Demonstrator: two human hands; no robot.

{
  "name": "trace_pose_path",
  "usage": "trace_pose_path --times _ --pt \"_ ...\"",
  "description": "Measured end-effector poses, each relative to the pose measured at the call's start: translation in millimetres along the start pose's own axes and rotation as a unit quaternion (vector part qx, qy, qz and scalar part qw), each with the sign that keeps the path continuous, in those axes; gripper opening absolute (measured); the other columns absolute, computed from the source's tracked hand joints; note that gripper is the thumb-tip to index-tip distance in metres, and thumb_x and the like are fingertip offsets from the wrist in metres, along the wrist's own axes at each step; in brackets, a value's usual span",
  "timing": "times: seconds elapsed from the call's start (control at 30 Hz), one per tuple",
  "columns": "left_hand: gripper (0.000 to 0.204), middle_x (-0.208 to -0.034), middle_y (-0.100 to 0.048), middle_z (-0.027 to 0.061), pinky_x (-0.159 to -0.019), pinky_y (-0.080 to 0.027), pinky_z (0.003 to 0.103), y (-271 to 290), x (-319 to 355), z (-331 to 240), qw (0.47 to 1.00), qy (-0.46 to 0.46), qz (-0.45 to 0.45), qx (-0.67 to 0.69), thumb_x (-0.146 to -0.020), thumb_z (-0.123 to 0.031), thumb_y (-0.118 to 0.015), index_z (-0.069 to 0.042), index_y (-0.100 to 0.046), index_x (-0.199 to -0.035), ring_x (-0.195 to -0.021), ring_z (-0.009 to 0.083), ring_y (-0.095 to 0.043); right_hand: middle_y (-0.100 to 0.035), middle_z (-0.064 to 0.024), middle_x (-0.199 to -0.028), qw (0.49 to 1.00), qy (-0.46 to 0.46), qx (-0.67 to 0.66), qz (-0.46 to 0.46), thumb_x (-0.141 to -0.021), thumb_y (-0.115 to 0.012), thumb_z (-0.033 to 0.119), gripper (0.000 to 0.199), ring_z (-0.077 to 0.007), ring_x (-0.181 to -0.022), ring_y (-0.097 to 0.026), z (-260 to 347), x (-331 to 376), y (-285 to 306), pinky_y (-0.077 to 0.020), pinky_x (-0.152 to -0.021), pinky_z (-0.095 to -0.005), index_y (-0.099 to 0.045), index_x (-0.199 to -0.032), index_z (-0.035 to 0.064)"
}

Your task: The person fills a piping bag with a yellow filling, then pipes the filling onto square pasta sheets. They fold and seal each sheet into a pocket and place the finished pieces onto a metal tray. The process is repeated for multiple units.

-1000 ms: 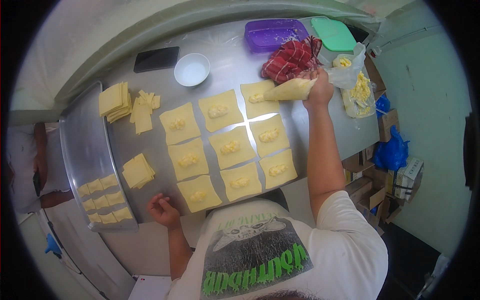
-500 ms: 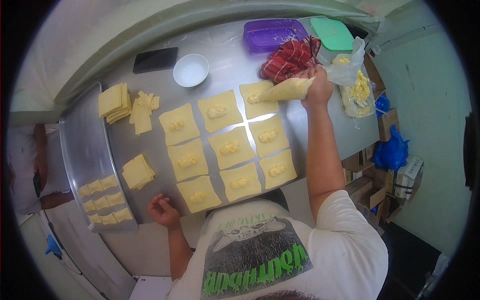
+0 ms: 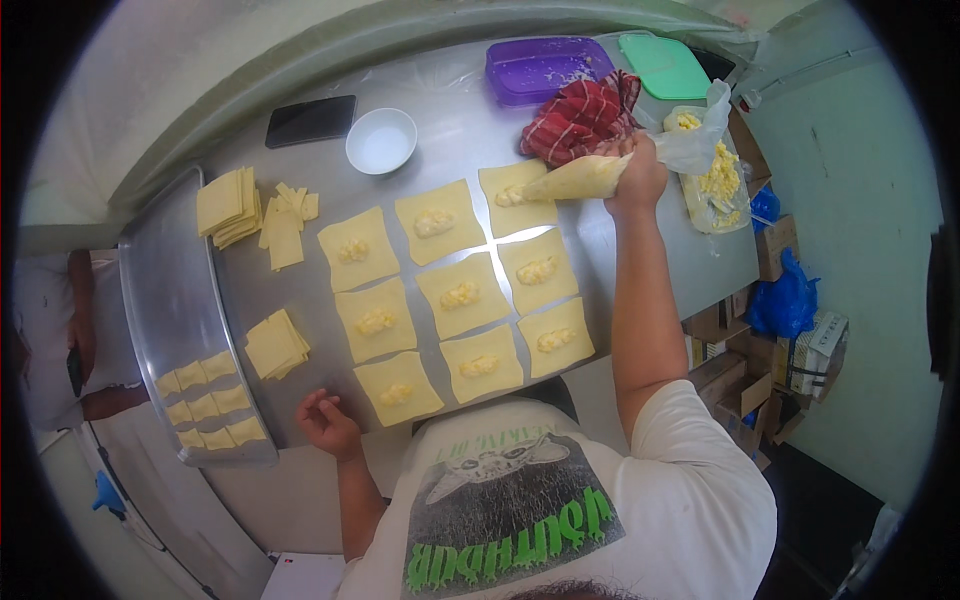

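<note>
My right hand (image 3: 637, 180) is closed around the upper part of a clear piping bag (image 3: 578, 180) packed with pale yellow filling. Its tip points left, at a short strip of filling on the square dough sheet (image 3: 510, 214) at the far right of a grid. The other dough squares (image 3: 463, 296) in the grid each bear a small lump of filling. Down at the table's near edge, my left hand (image 3: 328, 425) has its fingers loosely curled, with nothing in them. A short stack of dough squares (image 3: 277, 344) lies just beyond it.
At left, a metal tray (image 3: 170, 270) holds small filled pieces. Behind are stacked dough squares (image 3: 224, 200), cut strips (image 3: 284, 238), a phone (image 3: 311, 121), a white bowl (image 3: 381, 141), a purple container (image 3: 520, 75), a red checked cloth (image 3: 575, 125), a green lid (image 3: 664, 66) and a filling tub (image 3: 722, 222).
The piping bag's tip has drawn back slightly to the right, and the strip of filling at it looks a little longer. My left hand has hardly moved.
</note>
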State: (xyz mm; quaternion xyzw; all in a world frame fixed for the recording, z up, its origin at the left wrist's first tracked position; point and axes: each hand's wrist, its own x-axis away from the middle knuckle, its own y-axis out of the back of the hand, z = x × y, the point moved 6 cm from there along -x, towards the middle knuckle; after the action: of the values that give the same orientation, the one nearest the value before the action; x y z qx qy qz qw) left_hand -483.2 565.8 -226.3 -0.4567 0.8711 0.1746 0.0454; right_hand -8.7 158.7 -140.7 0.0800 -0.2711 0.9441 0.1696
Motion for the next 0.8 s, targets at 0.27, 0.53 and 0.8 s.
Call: trace_pose_path --times 0.27,0.53,0.8 --pt "0.024 -0.114 -0.064 0.0130 -0.077 -0.055 0.027 -0.1 0.4 2.2 1.000 0.002 -0.002 -0.002 -0.103 -0.001 -0.053 -0.002 -0.052 -0.127 -0.090 0.0161 -0.062 -0.042 -0.0035 -0.068 1.000 0.000 -0.006 -0.002 -0.100 -0.055 0.019 0.030 -0.0217 -0.060 -0.047 -0.9 -2.7 1.9 -0.0501 -0.066 -0.0417 -0.043 -0.075 0.0093" --pt "0.023 -0.115 -0.064 0.0131 -0.077 -0.055 0.027 3.2 1.7 3.6 1.000 -0.001 -0.006 -0.003 -0.103 -0.002 -0.053 -0.002 -0.051 -0.126 -0.090 0.0160 -0.062 -0.047 -0.0081 -0.067 1.000 0.013 0.011 0.010 -0.103 -0.049 0.023 0.032 -0.0280 -0.063 -0.051 15.5 14.1 -3.3 -0.0526 -0.072 -0.0484 -0.044 -0.074 0.0097" --pt "0.022 -0.116 -0.064 0.0139 -0.076 -0.056 0.027 -3.2 2.0 -1.6 1.000 -0.020 -0.003 0.006 -0.103 -0.001 -0.053 -0.001 -0.051 -0.125 -0.089 0.0161 -0.063 -0.048 -0.0102 -0.063 0.980 -0.046 -0.129 0.142 -0.105 -0.046 0.029 0.040 -0.0305 -0.066 -0.055 3.5 46.6 -38.8 -0.0536 -0.077 -0.0517 -0.042 -0.069 0.0117"
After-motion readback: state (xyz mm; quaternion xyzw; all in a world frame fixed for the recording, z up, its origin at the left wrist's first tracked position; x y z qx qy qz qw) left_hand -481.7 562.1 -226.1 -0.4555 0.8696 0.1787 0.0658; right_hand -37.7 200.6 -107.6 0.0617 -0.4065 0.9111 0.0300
